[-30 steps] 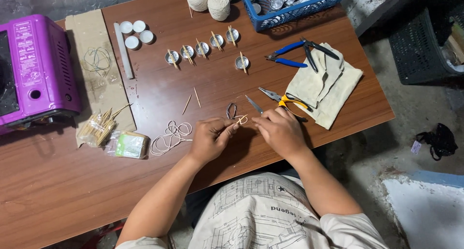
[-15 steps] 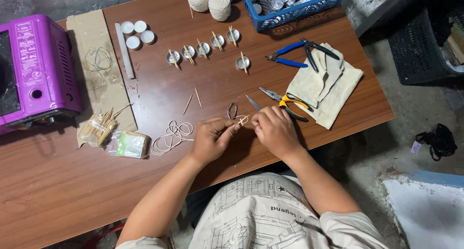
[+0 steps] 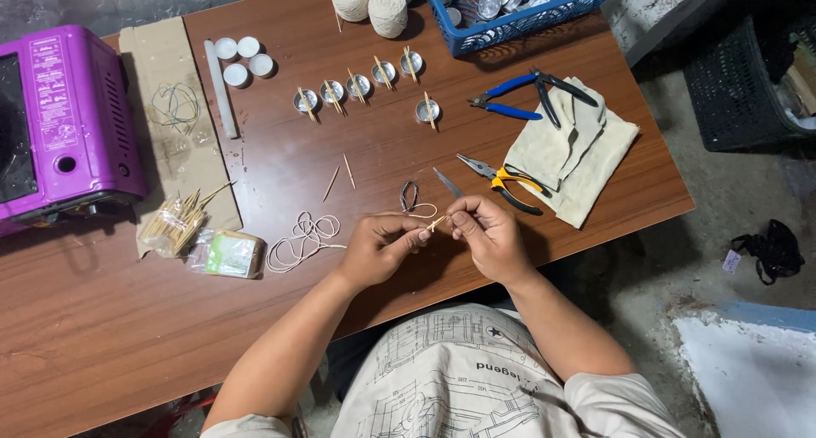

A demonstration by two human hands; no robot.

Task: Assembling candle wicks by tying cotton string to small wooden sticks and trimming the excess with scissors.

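Pinching one small wooden stick (image 3: 436,223), both hands' fingers (image 3: 422,233) together, clear green-labelled packet (image 3: 228,254) leftward.

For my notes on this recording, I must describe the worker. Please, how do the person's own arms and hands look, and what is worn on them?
Both hands, the left hand and the right hand, are bare: no gloves, and no rings or watch that I can see. The forearms are uncovered too. Short pale sleeves end near the upper arms; they belong to a light shirt printed with dark line drawings.

Glossy wood table (image 3: 357,162); cloth rag (image 3: 586,162); seemingly metal cups (image 3: 357,86).
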